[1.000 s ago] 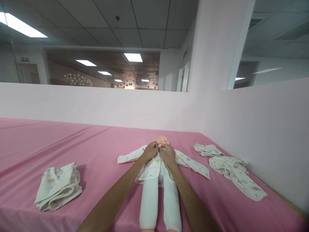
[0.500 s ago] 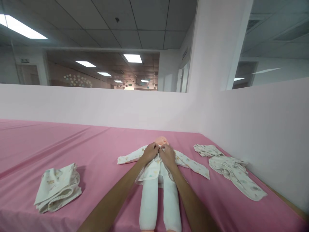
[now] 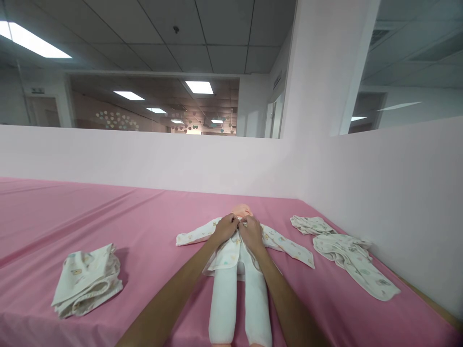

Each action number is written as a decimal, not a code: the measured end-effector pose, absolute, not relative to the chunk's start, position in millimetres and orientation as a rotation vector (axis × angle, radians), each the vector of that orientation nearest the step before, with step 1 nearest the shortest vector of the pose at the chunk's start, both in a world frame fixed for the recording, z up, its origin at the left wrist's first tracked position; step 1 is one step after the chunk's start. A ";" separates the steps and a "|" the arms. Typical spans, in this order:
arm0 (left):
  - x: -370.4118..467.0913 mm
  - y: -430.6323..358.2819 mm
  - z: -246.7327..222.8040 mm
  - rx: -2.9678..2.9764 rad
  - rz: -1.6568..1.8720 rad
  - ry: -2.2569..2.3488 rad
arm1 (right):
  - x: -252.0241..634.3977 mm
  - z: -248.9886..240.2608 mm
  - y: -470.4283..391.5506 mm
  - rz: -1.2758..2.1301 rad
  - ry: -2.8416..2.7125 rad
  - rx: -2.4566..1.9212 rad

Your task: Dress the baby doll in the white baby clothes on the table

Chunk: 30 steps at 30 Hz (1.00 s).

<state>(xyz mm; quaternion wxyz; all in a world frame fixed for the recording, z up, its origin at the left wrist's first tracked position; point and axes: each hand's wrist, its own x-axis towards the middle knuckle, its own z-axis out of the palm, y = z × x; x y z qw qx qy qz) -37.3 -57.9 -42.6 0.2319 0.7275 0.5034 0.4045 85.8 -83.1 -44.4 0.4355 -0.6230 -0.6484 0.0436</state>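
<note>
A baby doll (image 3: 241,210) lies on its back, its feet end toward me. It wears white trousers (image 3: 223,303) and a white printed baby shirt (image 3: 288,246) whose long sleeves spread out to both sides. At the neckline, my left hand (image 3: 226,226) is closed with its fingers pinching the shirt's left front edge. Right beside it, my right hand (image 3: 251,232) is also closed, gripping the other front edge. The fingertips of both hands nearly meet just below the doll's head. My fingers hide the exact spot they hold. Lower down, the shirt's front parts over the trousers.
A folded printed cloth (image 3: 87,282) rests at the left on the pink sheet (image 3: 144,221). To the right, more printed baby clothes (image 3: 352,262) lie loosely near the wall. A white wall (image 3: 144,156) with windows borders the far and right sides.
</note>
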 end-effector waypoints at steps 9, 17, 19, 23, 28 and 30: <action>-35.8 -61.2 -38.0 2.018 1.078 1.439 | 86.1 -43.7 -83.6 0.115 -1.613 -1.552; -36.4 -67.5 -34.5 2.021 1.043 1.460 | 86.8 -43.3 -83.5 0.126 -1.604 -1.536; -36.5 -66.0 -35.2 2.033 1.036 1.468 | 87.0 -44.0 -82.7 0.129 -1.601 -1.528; -35.7 -62.8 -36.4 2.065 1.017 1.492 | 87.2 -46.5 -79.6 0.142 -1.581 -1.509; -34.3 -75.9 -34.6 2.163 0.996 1.550 | 91.9 -51.1 -78.9 0.184 -1.558 -1.440; -34.3 -89.2 -33.0 2.252 0.983 1.559 | 96.0 -53.2 -82.1 0.211 -1.559 -1.396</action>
